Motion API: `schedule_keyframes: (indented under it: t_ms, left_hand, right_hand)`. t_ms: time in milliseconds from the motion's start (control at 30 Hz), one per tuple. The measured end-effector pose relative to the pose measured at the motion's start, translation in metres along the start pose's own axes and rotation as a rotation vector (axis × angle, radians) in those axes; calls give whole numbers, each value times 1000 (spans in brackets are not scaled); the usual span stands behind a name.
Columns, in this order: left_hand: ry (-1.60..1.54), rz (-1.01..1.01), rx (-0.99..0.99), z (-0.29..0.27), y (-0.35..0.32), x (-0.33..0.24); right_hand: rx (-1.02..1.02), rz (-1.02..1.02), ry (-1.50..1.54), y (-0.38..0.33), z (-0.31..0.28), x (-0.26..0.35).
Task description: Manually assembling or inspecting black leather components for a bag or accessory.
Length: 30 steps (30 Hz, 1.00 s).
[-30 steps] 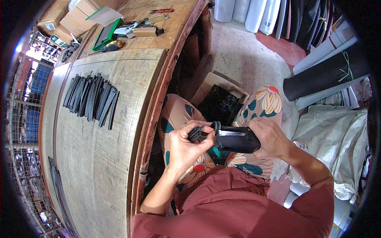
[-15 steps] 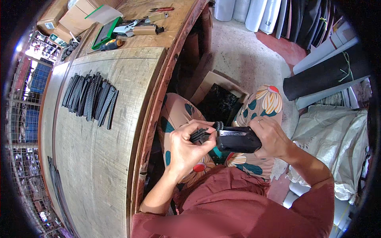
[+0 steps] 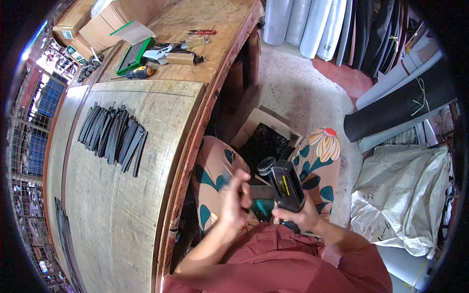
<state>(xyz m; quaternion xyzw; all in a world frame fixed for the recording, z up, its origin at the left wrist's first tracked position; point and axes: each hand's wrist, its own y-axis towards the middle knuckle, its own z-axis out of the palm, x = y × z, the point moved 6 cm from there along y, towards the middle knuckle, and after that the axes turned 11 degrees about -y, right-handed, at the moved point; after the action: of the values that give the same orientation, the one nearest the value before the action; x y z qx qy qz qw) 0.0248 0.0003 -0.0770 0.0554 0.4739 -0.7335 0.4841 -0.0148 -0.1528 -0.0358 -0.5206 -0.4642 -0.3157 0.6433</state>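
Currently right hand gripping black power tool by handle, nose with round ribbed head pointing away over lap, above open cardboard box of dark parts on floor. Left hand hovering just left of tool, blurred, fingers half curled; whether holding anything, cannot tell. Row of black strips lying on desk, well left of tool. Judging: keeping tool steady, bringing left fingers squarely onto round head before turning.
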Motion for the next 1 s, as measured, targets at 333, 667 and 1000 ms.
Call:
schedule_keyframes:
  t_ms: [333,667,1000]
  left_hand:
    - [-181,-462,-50,-10,-33,123]
    - [196,4,48,-7,22,49]
    - [159,-4,519,68,14,-27]
  right_hand:
    - [-44,-56,318,-8,28,25]
    - [-95,-128,292,7,16,9]
    - [-115,-77,-20,12,2,-2]
